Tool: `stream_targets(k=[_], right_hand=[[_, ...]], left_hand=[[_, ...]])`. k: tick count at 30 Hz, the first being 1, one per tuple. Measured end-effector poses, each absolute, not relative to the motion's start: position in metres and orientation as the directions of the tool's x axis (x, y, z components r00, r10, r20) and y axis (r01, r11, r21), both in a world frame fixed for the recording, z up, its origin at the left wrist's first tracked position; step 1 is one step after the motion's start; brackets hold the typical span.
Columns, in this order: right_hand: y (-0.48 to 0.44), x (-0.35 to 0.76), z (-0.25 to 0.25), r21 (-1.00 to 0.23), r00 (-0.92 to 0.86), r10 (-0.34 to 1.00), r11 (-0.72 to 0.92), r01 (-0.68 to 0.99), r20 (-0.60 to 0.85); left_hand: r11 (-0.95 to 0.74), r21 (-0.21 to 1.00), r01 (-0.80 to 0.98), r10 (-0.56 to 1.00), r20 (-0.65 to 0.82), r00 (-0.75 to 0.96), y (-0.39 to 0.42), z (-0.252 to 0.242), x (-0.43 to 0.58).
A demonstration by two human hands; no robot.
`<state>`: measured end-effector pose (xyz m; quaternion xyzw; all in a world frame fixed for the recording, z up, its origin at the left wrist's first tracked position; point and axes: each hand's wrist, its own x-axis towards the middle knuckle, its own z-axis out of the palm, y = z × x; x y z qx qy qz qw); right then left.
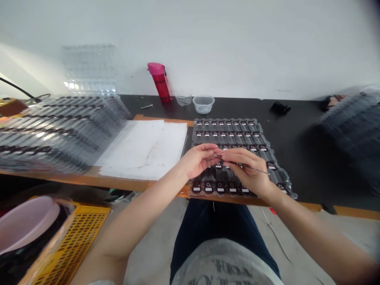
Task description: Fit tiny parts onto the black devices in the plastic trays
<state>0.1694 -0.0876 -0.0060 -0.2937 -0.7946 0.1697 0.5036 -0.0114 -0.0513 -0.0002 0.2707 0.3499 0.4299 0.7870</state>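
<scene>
Thin tool (257,170), right hand (252,177) in pinch

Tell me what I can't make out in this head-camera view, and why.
All in the head view:
- What the left hand holds, if anything: too small, and partly covered by the fingers.
- The near end of the thin dark tool: lost in the right hand.
- Some middle cells of the tray: behind both hands.
- Bowl contents: too small.
- Right-hand stack: blurred, cut off by the edge.

Paper (142,148) left of tray (213,140); bowl (203,108) behind tray, bottle (162,85) left of bowl.
</scene>
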Motion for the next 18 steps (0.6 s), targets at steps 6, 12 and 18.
stream_targets(k=[6,12,18], right_hand=[[-0.0884,0.1693,-0.0055,-0.550,-0.335,0.624,0.781,0.296,0.706],[-0.0884,0.1695,-0.0032,-0.541,-0.338,0.620,0.784,0.305,0.708],[-0.0884,0.1700,-0.0004,-0.523,-0.345,0.602,0.798,0.299,0.720]], left_hand=[[0.478,0.729,-0.489,0.866,-0.300,0.399,-0.0524,-0.0014,-0.0120],[0.475,0.739,-0.478,0.865,-0.292,0.409,-0.0533,0.0012,-0.0124],[0.472,0.738,-0.482,0.870,-0.299,0.393,-0.0515,0.0018,-0.0131]])
